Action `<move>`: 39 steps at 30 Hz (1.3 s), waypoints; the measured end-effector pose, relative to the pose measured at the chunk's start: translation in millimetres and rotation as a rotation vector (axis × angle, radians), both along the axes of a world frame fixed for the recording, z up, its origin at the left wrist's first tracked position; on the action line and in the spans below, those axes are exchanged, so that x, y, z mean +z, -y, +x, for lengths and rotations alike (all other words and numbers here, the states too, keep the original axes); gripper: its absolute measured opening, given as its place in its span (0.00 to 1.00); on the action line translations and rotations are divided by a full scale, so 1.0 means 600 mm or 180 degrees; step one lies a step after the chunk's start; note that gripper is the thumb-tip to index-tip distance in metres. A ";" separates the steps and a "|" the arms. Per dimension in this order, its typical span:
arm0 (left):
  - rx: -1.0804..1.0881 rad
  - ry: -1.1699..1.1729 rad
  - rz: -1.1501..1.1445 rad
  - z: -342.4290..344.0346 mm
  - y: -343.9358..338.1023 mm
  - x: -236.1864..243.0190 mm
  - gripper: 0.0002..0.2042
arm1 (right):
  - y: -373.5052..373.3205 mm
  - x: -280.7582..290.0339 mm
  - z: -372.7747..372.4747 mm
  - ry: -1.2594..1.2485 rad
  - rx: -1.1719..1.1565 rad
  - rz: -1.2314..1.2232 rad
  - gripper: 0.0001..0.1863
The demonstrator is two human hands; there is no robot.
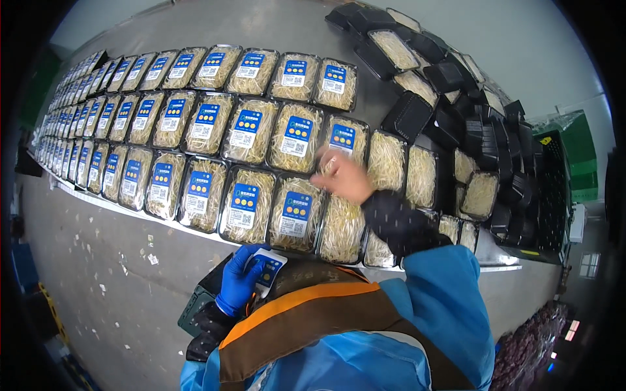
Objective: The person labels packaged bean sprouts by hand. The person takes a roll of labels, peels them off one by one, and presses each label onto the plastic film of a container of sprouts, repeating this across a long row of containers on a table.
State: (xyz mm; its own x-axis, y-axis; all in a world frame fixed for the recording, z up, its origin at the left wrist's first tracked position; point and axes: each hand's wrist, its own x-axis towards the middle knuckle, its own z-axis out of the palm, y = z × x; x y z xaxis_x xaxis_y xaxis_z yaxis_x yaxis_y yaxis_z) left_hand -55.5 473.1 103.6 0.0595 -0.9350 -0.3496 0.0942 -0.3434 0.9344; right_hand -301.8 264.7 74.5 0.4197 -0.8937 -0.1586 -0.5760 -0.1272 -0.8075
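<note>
My left hand (236, 281), in a blue glove, is closed round a stack of blue-and-white labels (266, 268) close to my body. Bare and slightly blurred, my right hand (347, 177) reaches over the packs with thumb and fingers apart. It covers the lower part of a labelled bean sprout pack (343, 135) in the middle row; whether it touches the film is hard to tell. Just left is another labelled pack of bean sprouts (295, 138). Below my hand, an unlabelled pack of sprouts (342, 229) lies in the near row.
Rows of labelled sprout packs (207, 124) stretch away leftward on the table. Unlabelled packs (420, 176) lie right of my hand. Stacked black trays (482, 140) and loose packs pile up at the right, beside a dark green crate (553, 195). Paper scraps (152, 259) dot the floor.
</note>
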 end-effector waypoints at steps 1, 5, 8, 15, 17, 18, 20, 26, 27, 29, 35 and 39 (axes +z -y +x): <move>-0.0040 -0.0026 0.0018 -0.004 0.003 -0.001 0.12 | -0.057 0.004 0.020 0.0266 0.0545 0.0294 0.26; -0.0332 -0.0265 0.0166 -0.010 -0.009 -0.024 0.07 | -0.226 0.060 0.067 0.1103 0.1039 0.1985 0.13; -0.0158 -0.0586 0.0436 -0.017 -0.025 -0.049 0.07 | -0.267 0.055 0.056 0.1035 0.0426 0.2155 0.10; -0.1842 0.0516 -0.0254 0.031 -0.037 -0.035 0.10 | -0.111 0.017 -0.115 0.0145 0.0082 0.0428 0.14; -0.1439 0.0149 -0.0124 0.013 -0.038 -0.024 0.08 | -0.104 0.008 -0.112 -0.1070 0.0465 -0.0201 0.21; -0.1261 -0.0075 0.0361 0.004 -0.035 -0.010 0.08 | -0.109 0.001 -0.109 -0.1353 0.0479 -0.0142 0.26; -0.1261 -0.0026 0.0484 -0.006 -0.034 0.005 0.07 | -0.127 -0.014 -0.096 -0.1903 0.0271 -0.0159 0.27; -0.0431 -0.0681 0.0203 -0.053 -0.069 -0.040 0.18 | -0.229 0.029 -0.050 -0.0874 0.0312 -0.0709 0.31; -0.0867 -0.1113 -0.0267 -0.067 -0.058 -0.042 0.20 | -0.254 0.042 -0.046 0.0285 0.0413 0.1242 0.26; -0.1622 -0.1399 -0.0893 -0.080 -0.040 -0.005 0.16 | -0.294 0.036 -0.051 0.0996 0.1007 0.1544 0.14; -0.0607 0.1531 -0.0058 -0.146 -0.049 0.017 0.15 | -0.291 0.037 -0.082 0.1321 0.0649 0.2006 0.09; -0.0235 0.1272 -0.0134 -0.180 -0.068 -0.024 0.21 | -0.246 0.030 -0.112 0.1032 0.0876 0.1813 0.09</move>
